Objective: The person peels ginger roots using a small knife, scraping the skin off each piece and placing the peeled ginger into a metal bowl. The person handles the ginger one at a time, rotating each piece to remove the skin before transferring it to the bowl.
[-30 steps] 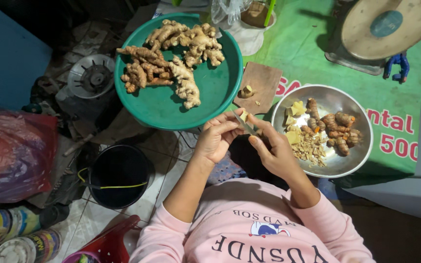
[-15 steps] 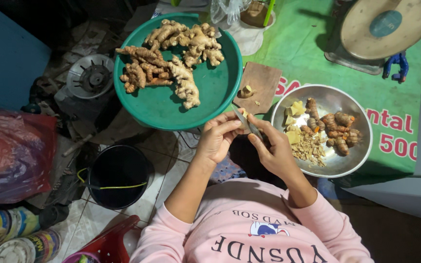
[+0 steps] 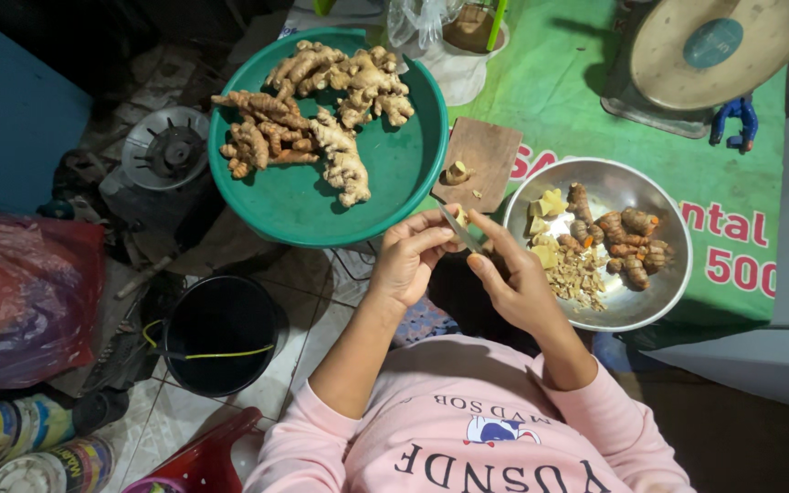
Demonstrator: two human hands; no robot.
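Peeling, by the look of it: pinching a small pale piece of ginger point(image 3: 460, 217) in the left hand point(image 3: 410, 258), closing the fingertips tightly round it, and holding it in the air just above the near edge of the surface point(image 3: 554, 87), between the green basin point(image 3: 294, 208) and the steel bowl point(image 3: 636, 315).

Gripping a thin knife point(image 3: 455, 225) in the right hand point(image 3: 515, 285) – wrapping that grip shut on the handle, angling the narrow blade across the piece, bracing the thumb close beneath.

Probably working partway through one knob. Judging the next stroke as calling for a shallow, controlled cut toward the thumb and a slight turn of the piece to bring up unpeeled skin; hard to tell how much skin is left, the piece being mostly hidden by fingers.

Noting the materials:
- knobbly, branching raw ginger roots point(image 3: 321, 123), tan and dusty, piled in the smooth plastic basin
- a small worn wooden board point(image 3: 490, 146) carrying one cut stub, lying just beside the basin
- in the shiny, dented metal bowl – pale yellow peeled chunks point(image 3: 545, 205), darker ringed roots point(image 3: 630, 239) and a heap of stringy peelings point(image 3: 577, 274)
- a glossy green printed cloth covering the surface
- a round black bucket point(image 3: 221, 333) standing on the tiled floor below.
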